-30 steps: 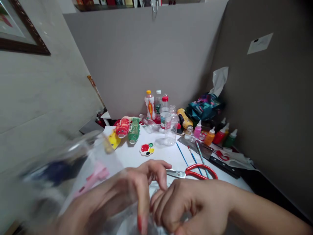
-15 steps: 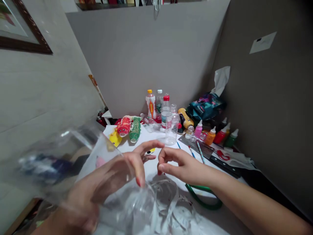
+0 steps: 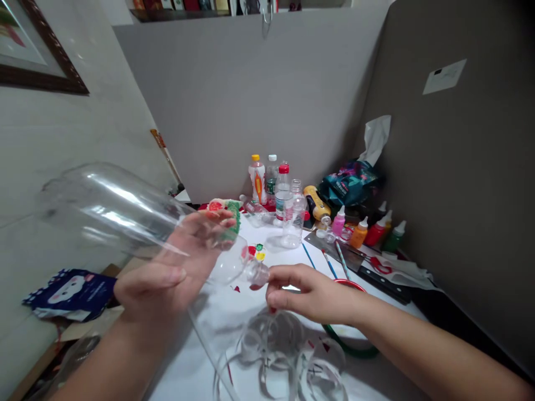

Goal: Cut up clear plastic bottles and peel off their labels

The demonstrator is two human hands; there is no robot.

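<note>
Though aslant lengthwise, clear bottle [image 3: 112, 209] in left hand [image 3: 178, 270], neck down-right; right hand [image 3: 307, 292], grip unclear.

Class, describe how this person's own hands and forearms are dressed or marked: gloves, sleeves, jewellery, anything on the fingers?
The left hand and right hand are ungloved, with no ring, watch or bracelet visible. No sleeve shows on either forearm. A small red patch marks one right fingertip; whether polish or paint, I cannot tell.

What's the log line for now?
left hand: open against clear plastic bottle | right hand: fingertips at its mouth | table: clear plastic strips
</note>
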